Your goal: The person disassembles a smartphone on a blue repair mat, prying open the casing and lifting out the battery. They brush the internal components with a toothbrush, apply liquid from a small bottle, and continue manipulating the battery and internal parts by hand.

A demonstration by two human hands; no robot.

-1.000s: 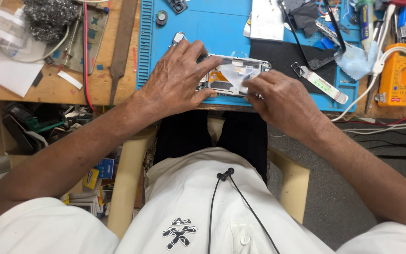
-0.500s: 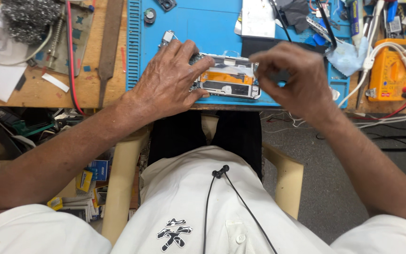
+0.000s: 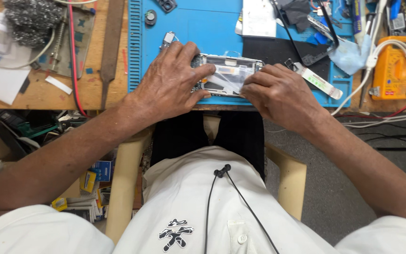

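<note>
Blue mat [image 3: 212, 28], both hands (left hand [image 3: 167, 82], right hand [image 3: 280, 94]) in closed grip on opened phone [image 3: 229, 75], yellow multimeter [image 3: 393, 66] right.

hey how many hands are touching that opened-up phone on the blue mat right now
2. The left hand covers the opened phone's left end; the right hand presses on its right end, over the blue mat.

A: The mat [image 3: 203, 28] at top centre is bright blue, and the meter [image 3: 391, 70] at upper right is orange.

B: The cable [image 3: 74, 56] at upper left is red on the brown bench [image 3: 38, 96]. The shirt [image 3: 198, 207] at the bottom is white with a black-and-white emblem, and the phone [image 3: 229, 75] has a silver frame.
</note>
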